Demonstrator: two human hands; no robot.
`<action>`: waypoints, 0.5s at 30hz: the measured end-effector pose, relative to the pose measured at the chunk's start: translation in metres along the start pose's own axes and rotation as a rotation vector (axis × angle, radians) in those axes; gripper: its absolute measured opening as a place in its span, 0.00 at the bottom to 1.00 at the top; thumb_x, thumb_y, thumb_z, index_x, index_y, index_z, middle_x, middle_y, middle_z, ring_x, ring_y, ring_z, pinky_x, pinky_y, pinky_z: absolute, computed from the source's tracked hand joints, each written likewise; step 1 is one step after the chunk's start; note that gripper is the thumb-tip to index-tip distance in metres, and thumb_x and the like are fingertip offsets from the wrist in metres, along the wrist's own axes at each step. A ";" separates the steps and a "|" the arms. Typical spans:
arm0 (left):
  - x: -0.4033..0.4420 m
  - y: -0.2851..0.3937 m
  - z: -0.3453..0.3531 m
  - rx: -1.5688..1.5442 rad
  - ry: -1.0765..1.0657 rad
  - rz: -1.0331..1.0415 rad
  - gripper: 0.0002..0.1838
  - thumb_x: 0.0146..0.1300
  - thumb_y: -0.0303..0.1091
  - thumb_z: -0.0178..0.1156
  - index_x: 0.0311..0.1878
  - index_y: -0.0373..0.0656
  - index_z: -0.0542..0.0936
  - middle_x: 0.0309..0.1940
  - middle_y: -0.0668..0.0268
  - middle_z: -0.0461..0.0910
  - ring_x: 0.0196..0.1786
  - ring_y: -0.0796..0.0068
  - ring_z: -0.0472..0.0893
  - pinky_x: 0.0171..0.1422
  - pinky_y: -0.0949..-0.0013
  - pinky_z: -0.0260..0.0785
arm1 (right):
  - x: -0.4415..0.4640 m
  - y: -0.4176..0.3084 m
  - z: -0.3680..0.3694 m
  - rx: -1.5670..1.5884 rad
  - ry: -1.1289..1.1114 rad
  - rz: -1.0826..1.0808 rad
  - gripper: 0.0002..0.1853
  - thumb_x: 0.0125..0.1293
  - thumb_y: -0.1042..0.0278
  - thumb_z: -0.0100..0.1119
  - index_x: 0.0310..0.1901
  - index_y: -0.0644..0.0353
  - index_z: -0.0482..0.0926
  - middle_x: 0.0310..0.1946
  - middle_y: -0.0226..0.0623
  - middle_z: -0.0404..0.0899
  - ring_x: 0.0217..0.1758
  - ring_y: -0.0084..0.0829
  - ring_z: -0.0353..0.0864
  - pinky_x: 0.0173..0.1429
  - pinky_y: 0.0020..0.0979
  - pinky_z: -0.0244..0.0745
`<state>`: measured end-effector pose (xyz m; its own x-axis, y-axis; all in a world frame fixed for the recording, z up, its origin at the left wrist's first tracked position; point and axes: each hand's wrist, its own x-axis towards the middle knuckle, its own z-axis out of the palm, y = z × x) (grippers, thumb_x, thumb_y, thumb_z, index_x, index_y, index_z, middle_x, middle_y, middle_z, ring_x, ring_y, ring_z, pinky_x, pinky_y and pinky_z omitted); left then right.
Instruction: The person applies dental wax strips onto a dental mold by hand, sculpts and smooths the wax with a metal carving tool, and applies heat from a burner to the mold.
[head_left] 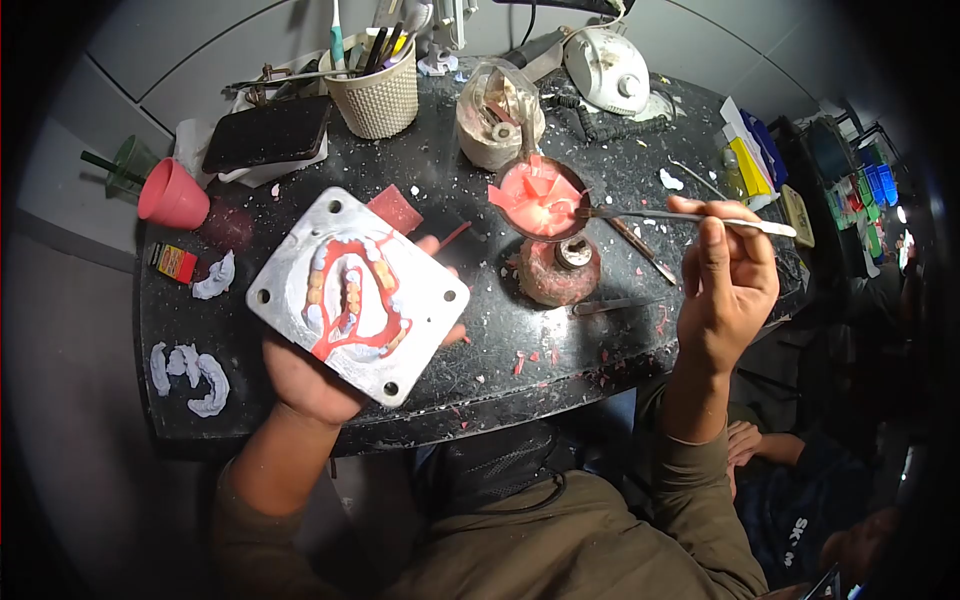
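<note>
My left hand [310, 375] holds a square metal plate [425, 325] from below, tilted toward the camera. White plaster fills its middle, with tooth-coloured pieces and red wax strips set in it. In my right hand [728, 280] is a thin metal spatula [665, 214], pinched between thumb and fingers. The spatula's tip meets the right rim of a small round pan [575, 185] that holds pink wax [540, 200], partly melted, with sheet pieces standing in it. Below the pan stands a rounded burner [560, 272] with a metal cap.
Around the worktop [470, 370] are a woven cup of tools [375, 100], a pink cup [175, 193], a matchbox [174, 262], white plaster pieces [208, 385], a pink wax sheet [395, 208] and a knife [640, 247]. Another person's hand [742, 443] shows at lower right.
</note>
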<state>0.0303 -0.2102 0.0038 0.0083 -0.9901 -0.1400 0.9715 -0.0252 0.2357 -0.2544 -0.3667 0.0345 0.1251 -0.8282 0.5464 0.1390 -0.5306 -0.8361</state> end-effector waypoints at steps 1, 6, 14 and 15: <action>-0.001 0.000 0.000 -0.002 0.000 -0.038 0.42 0.76 0.67 0.37 0.85 0.55 0.50 0.86 0.49 0.41 0.84 0.30 0.45 0.74 0.10 0.38 | 0.002 0.001 0.002 0.000 0.001 -0.002 0.07 0.78 0.75 0.58 0.52 0.67 0.78 0.44 0.51 0.90 0.19 0.08 0.61 0.23 0.15 0.54; -0.004 0.003 -0.009 -0.113 -0.099 -0.163 0.45 0.74 0.72 0.40 0.86 0.59 0.48 0.86 0.47 0.33 0.80 0.16 0.45 0.64 0.01 0.42 | 0.007 0.002 0.009 0.022 -0.053 0.021 0.07 0.78 0.75 0.58 0.52 0.68 0.78 0.44 0.50 0.90 0.20 0.07 0.61 0.24 0.15 0.53; -0.007 0.000 -0.008 -0.131 -0.041 -0.186 0.61 0.61 0.86 0.44 0.85 0.56 0.38 0.83 0.37 0.34 0.67 0.01 0.58 0.39 0.15 0.77 | 0.008 0.008 0.012 0.001 -0.078 0.044 0.07 0.78 0.76 0.58 0.52 0.68 0.78 0.44 0.49 0.90 0.20 0.07 0.62 0.25 0.14 0.54; -0.007 0.001 -0.010 -0.144 -0.058 -0.207 0.63 0.59 0.86 0.45 0.85 0.55 0.38 0.83 0.37 0.35 0.66 0.01 0.59 0.39 0.15 0.77 | 0.007 0.009 0.011 0.015 -0.076 0.056 0.07 0.78 0.76 0.58 0.52 0.68 0.78 0.44 0.49 0.90 0.20 0.07 0.62 0.24 0.14 0.54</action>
<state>0.0334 -0.2022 -0.0045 -0.2042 -0.9721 -0.1151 0.9748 -0.2127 0.0675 -0.2412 -0.3755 0.0318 0.2073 -0.8399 0.5016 0.1447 -0.4807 -0.8648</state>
